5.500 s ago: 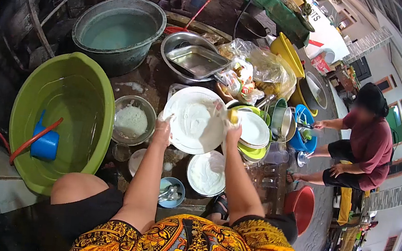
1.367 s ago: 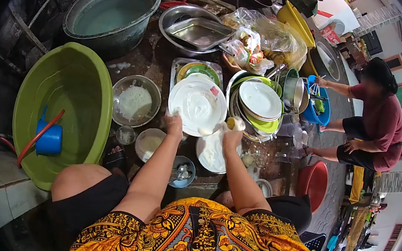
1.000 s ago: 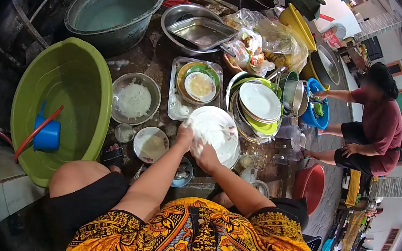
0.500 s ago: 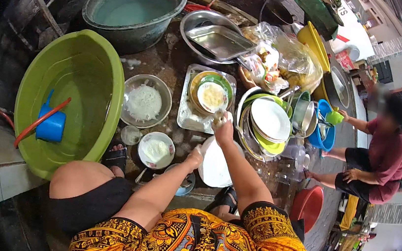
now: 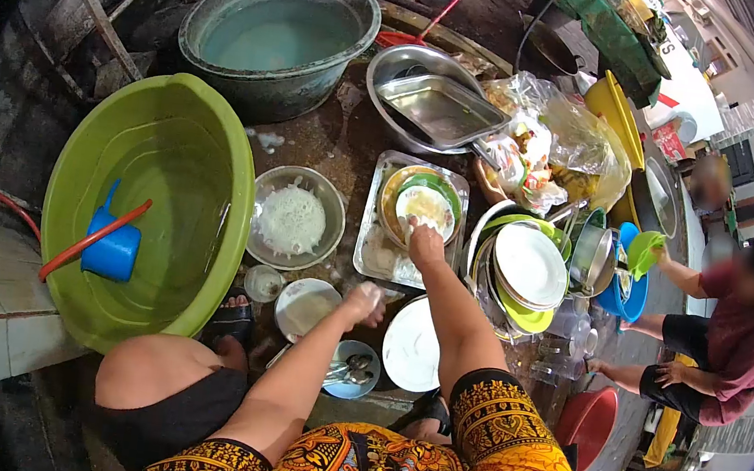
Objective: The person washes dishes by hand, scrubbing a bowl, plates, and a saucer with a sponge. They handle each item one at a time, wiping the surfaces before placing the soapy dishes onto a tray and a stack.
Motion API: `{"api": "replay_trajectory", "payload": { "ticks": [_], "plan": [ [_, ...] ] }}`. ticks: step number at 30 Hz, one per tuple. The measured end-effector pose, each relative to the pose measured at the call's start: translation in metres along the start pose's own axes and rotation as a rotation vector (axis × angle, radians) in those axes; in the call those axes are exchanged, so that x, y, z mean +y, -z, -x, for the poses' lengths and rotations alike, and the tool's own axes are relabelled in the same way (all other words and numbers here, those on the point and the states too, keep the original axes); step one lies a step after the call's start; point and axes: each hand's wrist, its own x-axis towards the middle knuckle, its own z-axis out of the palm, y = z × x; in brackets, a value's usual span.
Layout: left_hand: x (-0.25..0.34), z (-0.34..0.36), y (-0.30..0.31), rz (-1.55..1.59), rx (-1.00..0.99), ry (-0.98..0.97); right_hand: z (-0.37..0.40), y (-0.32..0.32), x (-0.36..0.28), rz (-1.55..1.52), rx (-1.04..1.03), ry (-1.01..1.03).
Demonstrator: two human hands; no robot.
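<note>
My right hand (image 5: 426,244) is at the near rim of a small patterned bowl (image 5: 427,208), its fingers closed round something whitish I cannot make out. That bowl rests on green and yellow dishes in a rectangular metal tray (image 5: 376,259). My left hand (image 5: 364,305), sudsy and slightly blurred, hovers empty with loose fingers between a foamy bowl (image 5: 305,312) and a large white plate (image 5: 414,344). Below it, a light-blue bowl (image 5: 352,369) holds spoons. A metal basin of white suds (image 5: 291,218) stands left of the tray.
Left are a green tub (image 5: 153,163) with a blue dipper (image 5: 111,247) and a dark water basin (image 5: 278,43). Right are stacked plates (image 5: 530,264), glasses, a red basin (image 5: 586,427) and a seated person (image 5: 738,332) holding a green item.
My right hand has moved up to the patterned bowl. My left hand has come away from the large white plate, fingers loosened. The whole view has shifted slightly.
</note>
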Motion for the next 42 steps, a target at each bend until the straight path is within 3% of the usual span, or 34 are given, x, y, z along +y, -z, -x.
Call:
{"api": "replay_trajectory", "payload": {
  "ticks": [7,9,13,15,16,19,21,24,26,27,30,32,33,34,35,36,37,39,41,42],
  "plan": [
    [0.025,-0.009,0.011,0.595,0.047,-0.089,0.011,0.025,-0.013,-0.172,0.12,0.077],
    [0.021,-0.025,0.01,0.659,0.027,-0.064,0.019,0.04,-0.022,-0.219,0.067,0.013],
    [0.029,-0.047,0.002,0.787,-0.043,-0.061,0.039,0.05,-0.037,-0.233,0.023,0.089],
    [0.031,-0.072,-0.004,1.051,-0.119,-0.082,0.052,0.047,-0.044,-0.143,0.026,0.123],
    [0.037,-0.069,-0.005,1.017,-0.049,-0.045,0.058,0.04,-0.047,-0.038,0.051,0.169],
    [0.031,-0.061,-0.008,0.953,0.043,-0.001,0.079,0.034,-0.053,-0.127,-0.144,0.115],
    [0.012,-0.067,-0.006,0.873,0.091,-0.18,0.093,0.031,-0.06,-0.277,-0.156,0.075],
    [0.008,-0.055,0.001,0.816,0.093,-0.041,0.103,0.023,-0.044,-0.505,-0.243,0.129],
    [0.025,-0.035,-0.001,0.503,0.342,-0.123,0.1,0.007,-0.027,-0.766,-0.263,0.125],
    [0.036,-0.023,-0.005,0.496,0.341,-0.12,0.1,0.017,-0.023,-0.534,-0.143,0.036],
    [0.047,-0.022,-0.012,0.044,0.45,-0.109,0.087,0.029,-0.029,-0.375,-0.133,-0.123],
    [0.052,-0.012,-0.013,0.15,0.378,-0.145,0.079,0.006,-0.046,-0.35,0.125,-0.114],
    [0.057,-0.005,-0.012,0.265,0.316,-0.181,0.082,0.017,-0.057,-0.364,0.003,0.022],
    [0.067,0.005,-0.002,0.2,0.268,-0.149,0.09,0.026,-0.063,-0.432,-0.007,0.12],
    [0.074,0.017,0.005,0.35,0.268,-0.105,0.102,0.031,-0.068,-0.503,-0.02,0.22],
    [0.064,0.001,0.02,0.365,0.33,-0.119,0.108,0.023,-0.061,-0.494,0.034,0.406],
    [0.06,-0.006,0.029,0.379,0.392,-0.129,0.11,0.033,-0.055,-0.494,0.028,0.41],
    [0.06,-0.009,0.03,0.307,0.386,-0.133,0.106,0.053,-0.042,-0.195,-0.315,0.043],
    [0.066,0.006,0.019,0.194,0.279,-0.215,0.095,0.035,-0.029,-0.094,0.066,0.019],
    [0.065,0.005,0.011,0.256,0.232,-0.191,0.094,0.055,-0.047,-0.036,0.057,0.01]
  ]
}}
